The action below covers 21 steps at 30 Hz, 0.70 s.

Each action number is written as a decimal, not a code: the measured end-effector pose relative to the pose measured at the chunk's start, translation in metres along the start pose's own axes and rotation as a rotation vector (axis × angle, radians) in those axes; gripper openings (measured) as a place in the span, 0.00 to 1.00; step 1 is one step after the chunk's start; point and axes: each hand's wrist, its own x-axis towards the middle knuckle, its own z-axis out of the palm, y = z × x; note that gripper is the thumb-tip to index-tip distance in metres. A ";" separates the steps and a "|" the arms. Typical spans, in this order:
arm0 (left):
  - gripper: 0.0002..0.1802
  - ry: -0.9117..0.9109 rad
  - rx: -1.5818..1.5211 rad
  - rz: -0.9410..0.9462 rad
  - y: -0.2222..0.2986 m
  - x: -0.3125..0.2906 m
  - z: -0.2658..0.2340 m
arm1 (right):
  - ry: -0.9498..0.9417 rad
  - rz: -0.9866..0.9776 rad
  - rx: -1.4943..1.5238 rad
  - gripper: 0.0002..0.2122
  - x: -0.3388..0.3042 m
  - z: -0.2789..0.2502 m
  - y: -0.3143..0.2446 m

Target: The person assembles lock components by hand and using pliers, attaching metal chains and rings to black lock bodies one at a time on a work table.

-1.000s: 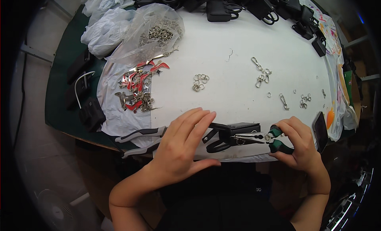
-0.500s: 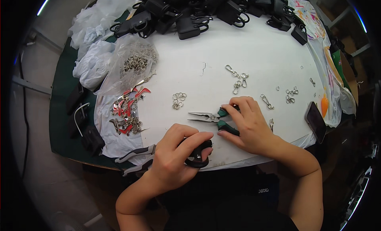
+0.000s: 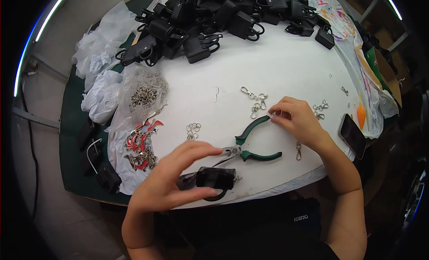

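Observation:
My left hand (image 3: 167,179) has its thumb and fingers spread around a small black case (image 3: 216,177) at the table's near edge. The thumb overlaps the case's lower side, and a bit of metal hardware shows at its right end. Green-handled long-nose pliers (image 3: 237,149) lie spread on the white tabletop, their jaws pointing toward the case. By the tip of the upper handle is my right hand (image 3: 299,119), its thumb and fingertips pinched together; anything between them is too small to make out. Silver swivel clasps (image 3: 255,99) lie just beyond that hand.
Many black cases (image 3: 241,25) are heaped along the far side. A clear bag of metal rings (image 3: 145,95) and red charms (image 3: 138,141) sit at left. Loose rings (image 3: 193,129) lie mid-table. At right are a phone (image 3: 353,135), an orange carrot-shaped object (image 3: 361,113) and more clasps (image 3: 320,109).
My right hand has let go of the pliers, which now lie wider open, and has moved up and right. My left hand has loosened from around the black case. The view has tilted slightly.

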 end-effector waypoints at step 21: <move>0.13 0.469 0.612 -0.545 -0.073 -0.033 -0.078 | 0.185 -0.196 0.296 0.04 0.012 0.013 -0.009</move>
